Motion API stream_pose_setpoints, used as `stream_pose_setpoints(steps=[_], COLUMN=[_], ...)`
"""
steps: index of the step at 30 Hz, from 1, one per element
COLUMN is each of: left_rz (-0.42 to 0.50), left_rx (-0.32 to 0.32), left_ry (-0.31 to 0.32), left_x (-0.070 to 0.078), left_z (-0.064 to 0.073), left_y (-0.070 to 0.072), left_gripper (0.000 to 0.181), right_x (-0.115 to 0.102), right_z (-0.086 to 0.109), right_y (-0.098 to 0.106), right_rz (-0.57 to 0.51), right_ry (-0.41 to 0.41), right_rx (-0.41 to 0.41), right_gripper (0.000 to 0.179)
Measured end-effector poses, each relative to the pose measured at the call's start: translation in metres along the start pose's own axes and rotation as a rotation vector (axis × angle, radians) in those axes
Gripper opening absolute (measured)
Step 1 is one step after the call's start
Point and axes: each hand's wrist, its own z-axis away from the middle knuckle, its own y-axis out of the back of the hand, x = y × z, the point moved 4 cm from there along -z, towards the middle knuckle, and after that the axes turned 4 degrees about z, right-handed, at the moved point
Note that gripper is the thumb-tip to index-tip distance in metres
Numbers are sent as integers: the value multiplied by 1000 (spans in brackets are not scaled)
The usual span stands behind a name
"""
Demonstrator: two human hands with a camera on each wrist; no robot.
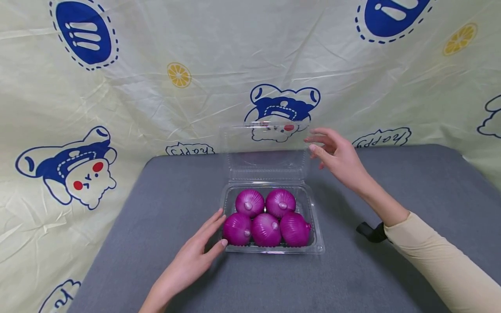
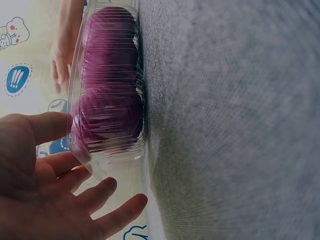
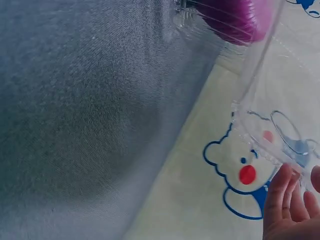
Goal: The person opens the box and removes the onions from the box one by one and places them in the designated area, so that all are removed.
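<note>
While two hands (image 1: 192, 258) (image 1: 341, 163) are spread, one clear box (image 1: 317, 243) holds five onions (image 1: 266, 230) (all purple).

table (image 1: 352, 278), 1, gray, fabric-like surface, rounded far corners; backdrop sheet (image 1: 219, 26), 1, cream, wrinkled, behind the table and at its sides; printed on it: blue badges (image 1: 83, 32), 2, dashed borders, along the top; orange slices (image 1: 179, 74), 2, yellow; blue-capped cartoon animals (image 1: 70, 167), 2, red cheeks, left and centre; "happy" labels (image 1: 189, 149), 2, upside down, near the table's far edge; cut-off blue outline (image 1: 491, 118), 1, right edge.

Glossy plastic box (image 1: 315, 230), shiny onions (image 1: 266, 230), matt tabletop (image 1: 180, 191)
</note>
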Motion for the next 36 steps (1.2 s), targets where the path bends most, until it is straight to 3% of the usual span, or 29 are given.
stream_pose_setpoints(steps=[9, 13, 17, 26, 30, 36], left_rz=[-25, -21, -20, -30, -42, -57], left_rx=[-9, -11, -6, 21, 34, 41], left_ry=[-8, -3, 5, 23, 23, 13], left_x=[1, 1, 0, 0, 1, 2], left_z=[1, 1, 3, 7, 7, 8], left_y=[-2, -1, 0, 0, -1, 0], left_gripper=[59, 59, 58, 60, 60, 59], right_x=[27, 38, 49, 70, 75, 76], right_z=[-19, -19, -19, -18, -18, -17], right_y=[-22, -29, -36, -55, -61, -61], right_rz=[-88, -132, -112, -162, -219, -302], right_ry=[-55, -159, -263, -387, -449, -471], right_rx=[-44, -108, -188, -324, -338, -339], right_gripper=[52, 56, 61, 62, 59, 61])
